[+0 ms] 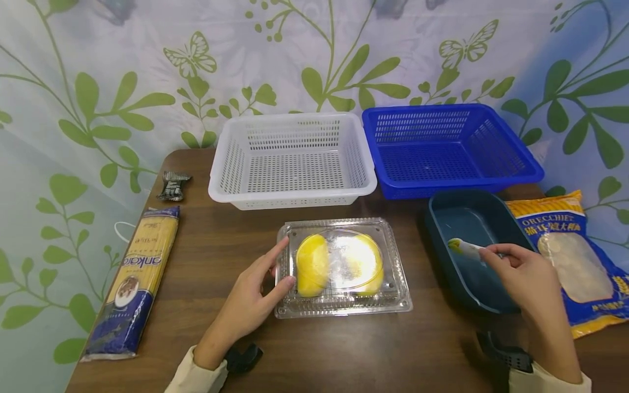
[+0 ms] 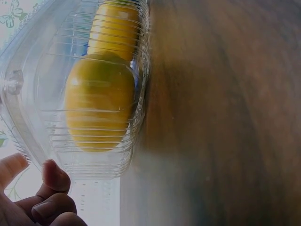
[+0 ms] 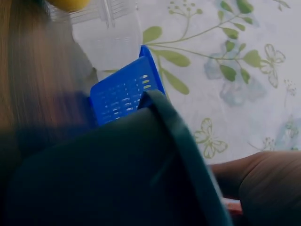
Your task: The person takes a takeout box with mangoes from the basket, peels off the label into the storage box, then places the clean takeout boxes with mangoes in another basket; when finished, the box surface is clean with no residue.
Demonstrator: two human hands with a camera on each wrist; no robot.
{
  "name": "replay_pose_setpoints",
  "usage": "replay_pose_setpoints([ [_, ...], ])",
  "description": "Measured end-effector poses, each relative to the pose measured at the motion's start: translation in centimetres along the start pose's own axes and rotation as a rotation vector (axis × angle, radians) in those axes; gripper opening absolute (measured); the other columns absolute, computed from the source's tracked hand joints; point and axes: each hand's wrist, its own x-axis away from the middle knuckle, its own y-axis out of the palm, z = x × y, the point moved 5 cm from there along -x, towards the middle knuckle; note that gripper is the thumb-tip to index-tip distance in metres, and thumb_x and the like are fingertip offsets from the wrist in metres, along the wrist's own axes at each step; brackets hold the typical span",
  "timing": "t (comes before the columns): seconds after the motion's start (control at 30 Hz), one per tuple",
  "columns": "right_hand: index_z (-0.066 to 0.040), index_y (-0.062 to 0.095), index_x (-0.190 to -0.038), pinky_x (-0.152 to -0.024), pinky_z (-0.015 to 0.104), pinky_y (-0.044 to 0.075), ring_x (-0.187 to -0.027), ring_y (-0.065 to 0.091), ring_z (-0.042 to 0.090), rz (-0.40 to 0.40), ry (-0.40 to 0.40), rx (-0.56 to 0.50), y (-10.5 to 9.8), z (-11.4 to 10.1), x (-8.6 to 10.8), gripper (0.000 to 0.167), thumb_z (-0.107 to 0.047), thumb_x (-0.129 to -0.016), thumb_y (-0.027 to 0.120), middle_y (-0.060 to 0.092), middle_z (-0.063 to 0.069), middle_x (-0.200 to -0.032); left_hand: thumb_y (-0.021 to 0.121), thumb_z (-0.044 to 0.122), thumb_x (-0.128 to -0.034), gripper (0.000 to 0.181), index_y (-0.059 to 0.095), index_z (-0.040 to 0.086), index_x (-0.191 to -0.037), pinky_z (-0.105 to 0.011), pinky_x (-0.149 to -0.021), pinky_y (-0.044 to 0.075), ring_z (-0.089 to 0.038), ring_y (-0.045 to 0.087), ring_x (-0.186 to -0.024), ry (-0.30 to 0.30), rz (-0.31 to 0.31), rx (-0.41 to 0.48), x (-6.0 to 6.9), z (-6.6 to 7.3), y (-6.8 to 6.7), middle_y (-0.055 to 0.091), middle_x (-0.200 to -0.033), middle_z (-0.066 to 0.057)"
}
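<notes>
A clear plastic clamshell box [image 1: 339,308] lies on the table with two yellow fruits, like mangoes, inside; one yellow fruit [image 2: 99,103] shows through its ribbed side. My left hand [image 1: 253,292] grips the box's left rim, thumb over the lid and fingers at the side. Over the dark teal bin [image 1: 449,273], my right hand [image 1: 528,275] pinches a small white item with a yellow-green end [image 1: 464,248]; its kind is unclear. In the right wrist view, the bin's wall [image 3: 103,174] hides that item and most of the hand.
Behind stand a white perforated basket [image 1: 295,196] and a blue one [image 1: 457,183]. At left lie a spaghetti pack [image 1: 132,284] and a small dark wrapper [image 1: 173,185]. An orecchiette bag [image 1: 575,262] lies right of the bin. A leaf-patterned cloth [image 1: 334,54] hangs behind the table.
</notes>
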Motion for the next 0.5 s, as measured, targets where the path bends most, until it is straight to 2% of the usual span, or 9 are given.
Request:
replay_pose_setpoints([
  [0.13, 0.002, 0.070, -0.110, -0.046, 0.032, 0.028, -0.051, 0.039, 0.017, 0.020, -0.087, 0.091, 0.1, -0.4, -0.7, 0.046, -0.043, -0.101, 0.062, 0.043, 0.001, -0.060, 0.067, 0.034, -0.0993, 0.068, 0.037, 0.031, -0.160, -0.027, -0.061, 0.040, -0.021, 0.051, -0.081, -0.001, 0.003, -0.003, 0.0, 0.0, 0.0, 0.048, -0.092, 0.008],
  [0.2, 0.002, 0.070, -0.109, -0.046, 0.032, 0.029, -0.052, 0.040, 0.018, -0.004, -0.100, 0.109, 0.2, -0.5, -0.9, 0.046, -0.042, -0.102, 0.061, 0.044, 0.002, -0.060, 0.068, 0.034, -0.0993, 0.068, 0.037, 0.030, -0.160, -0.027, -0.062, 0.041, -0.021, 0.051, -0.081, 0.007, 0.005, -0.002, 0.0, 0.0, 0.0, 0.048, -0.092, 0.007],
  [0.37, 0.003, 0.067, -0.116, -0.050, 0.033, 0.030, -0.062, 0.042, 0.021, -0.123, -0.049, 0.086, 0.5, 0.2, -1.4, 0.056, -0.050, -0.102, 0.057, 0.049, 0.005, -0.070, 0.068, 0.033, -0.0991, 0.068, 0.037, 0.030, -0.160, -0.028, -0.063, 0.041, -0.021, 0.050, -0.081, 0.017, 0.009, 0.000, 0.1, 0.0, 0.0, 0.048, -0.092, 0.006],
  [0.5, 0.006, 0.066, -0.118, -0.052, 0.034, 0.032, -0.066, 0.043, 0.023, -0.136, -0.013, 0.084, 0.6, 0.8, -1.8, 0.060, -0.051, -0.103, 0.055, 0.051, 0.008, -0.075, 0.068, 0.033, -0.0989, 0.068, 0.038, 0.030, -0.159, -0.027, -0.061, 0.041, -0.021, 0.050, -0.079, 0.008, 0.007, 0.004, 0.0, -0.1, 0.0, 0.048, -0.092, 0.006],
])
